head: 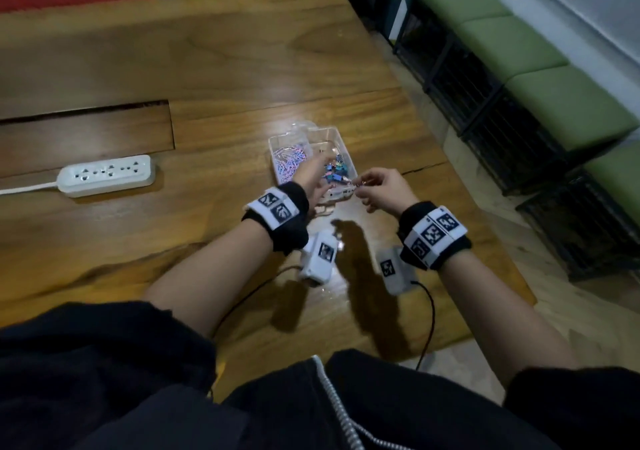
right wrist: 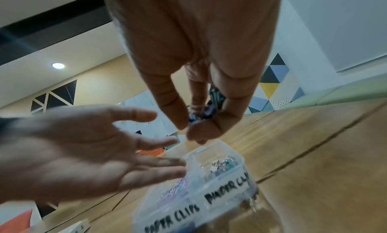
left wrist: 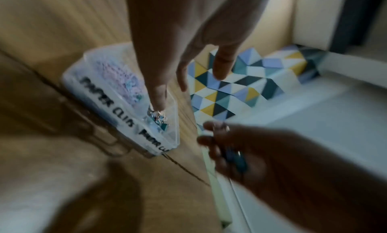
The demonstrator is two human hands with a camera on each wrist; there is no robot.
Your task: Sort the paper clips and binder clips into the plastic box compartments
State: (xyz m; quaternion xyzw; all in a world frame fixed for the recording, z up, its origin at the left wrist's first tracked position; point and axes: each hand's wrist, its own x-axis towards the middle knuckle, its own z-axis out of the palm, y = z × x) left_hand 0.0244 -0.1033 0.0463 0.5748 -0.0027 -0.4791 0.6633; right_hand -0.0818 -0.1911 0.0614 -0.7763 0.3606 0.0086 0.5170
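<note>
A wooden table fills the frame, green benches at upper right. At center, the right hand pinches blue binder clips in curled fingers just beside the box. The left hand spreads flat, fingers straight, over the box, which holds paper clips in its left compartment. A power strip lies at left.

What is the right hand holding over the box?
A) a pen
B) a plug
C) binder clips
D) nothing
C: the right hand has its fingers curled round blue binder clips just above the box.
</note>
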